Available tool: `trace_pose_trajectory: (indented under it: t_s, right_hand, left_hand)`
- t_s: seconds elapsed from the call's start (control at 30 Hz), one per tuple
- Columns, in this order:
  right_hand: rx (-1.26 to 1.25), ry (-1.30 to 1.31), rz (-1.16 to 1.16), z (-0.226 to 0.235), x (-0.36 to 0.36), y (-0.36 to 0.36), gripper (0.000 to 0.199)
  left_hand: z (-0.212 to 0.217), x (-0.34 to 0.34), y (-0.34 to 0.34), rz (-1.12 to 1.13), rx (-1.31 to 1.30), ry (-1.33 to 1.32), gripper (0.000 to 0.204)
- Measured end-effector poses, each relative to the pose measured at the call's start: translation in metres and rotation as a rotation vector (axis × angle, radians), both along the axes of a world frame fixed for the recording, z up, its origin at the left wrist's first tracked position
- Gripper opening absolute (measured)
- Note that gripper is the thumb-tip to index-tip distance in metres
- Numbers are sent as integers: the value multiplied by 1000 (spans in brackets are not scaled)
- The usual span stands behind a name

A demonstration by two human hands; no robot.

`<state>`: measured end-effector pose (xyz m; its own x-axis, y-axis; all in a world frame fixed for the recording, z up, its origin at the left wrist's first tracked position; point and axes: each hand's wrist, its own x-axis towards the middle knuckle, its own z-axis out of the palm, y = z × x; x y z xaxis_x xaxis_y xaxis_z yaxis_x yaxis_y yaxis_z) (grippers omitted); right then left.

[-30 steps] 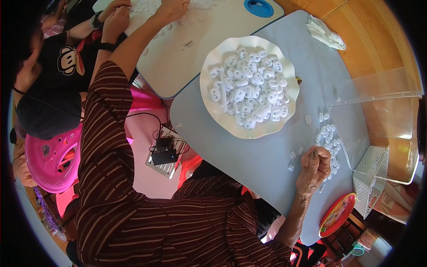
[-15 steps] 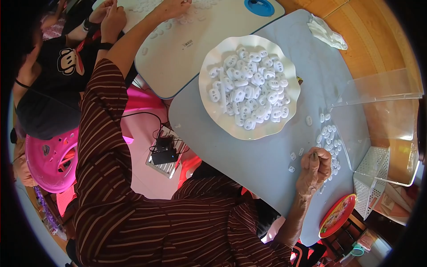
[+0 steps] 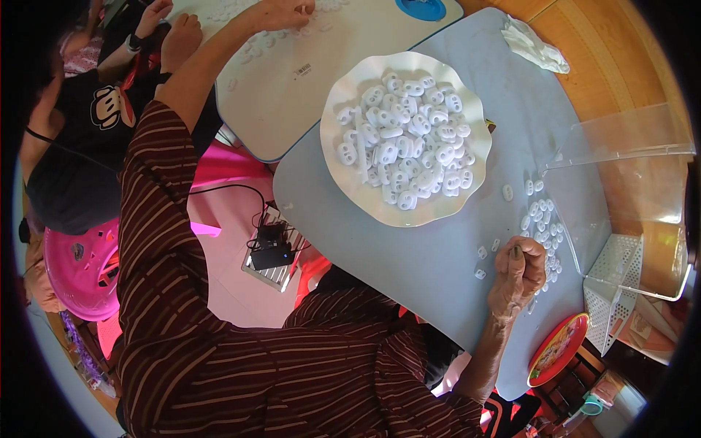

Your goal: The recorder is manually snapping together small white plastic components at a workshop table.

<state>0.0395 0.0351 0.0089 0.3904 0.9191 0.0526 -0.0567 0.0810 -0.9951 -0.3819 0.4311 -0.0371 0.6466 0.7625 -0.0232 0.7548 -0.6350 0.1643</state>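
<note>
At the top edge, my left hand [image 3: 286,14] reaches over the white table, fingers curled together just above scattered white plastic pieces [image 3: 255,45]. Whatever it pinches is too small to make out. My right hand [image 3: 520,269] is closed above the grey table, thumb against the bent fingers; its contents are hidden. Next to it lies a loose group of small white oval pieces with two holes [image 3: 543,219], and a few more sit to its left. Between my hands stands a cream wavy-rimmed bowl [image 3: 337,171], heaped with larger white two-holed plastic pieces [image 3: 401,146].
A clear plastic box [image 3: 621,157] and a white perforated basket [image 3: 613,292] stand at the right, near a red round tray [image 3: 558,350]. A crumpled white bag [image 3: 534,45] lies far right. A blue dish [image 3: 422,7] is at the top. Another person's hands [image 3: 181,40] are at upper left.
The view has shifted slightly. The other person's hands, together before, are now apart. My left hand remains over the white pieces, and my right hand stays closed in the same place.
</note>
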Motion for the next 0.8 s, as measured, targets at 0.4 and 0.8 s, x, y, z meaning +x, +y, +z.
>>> trace_pose_trajectory:
  t_s: [0.4,0.8]
  right_hand:
    - [-2,-43,26,0,-3,2,10]
    - [-2,-29,27,0,-2,3,11]
  left_hand:
    - [-7,0,-13,220,-169,-273,16]
    - [-1,-2,-15,210,-154,-303,19]
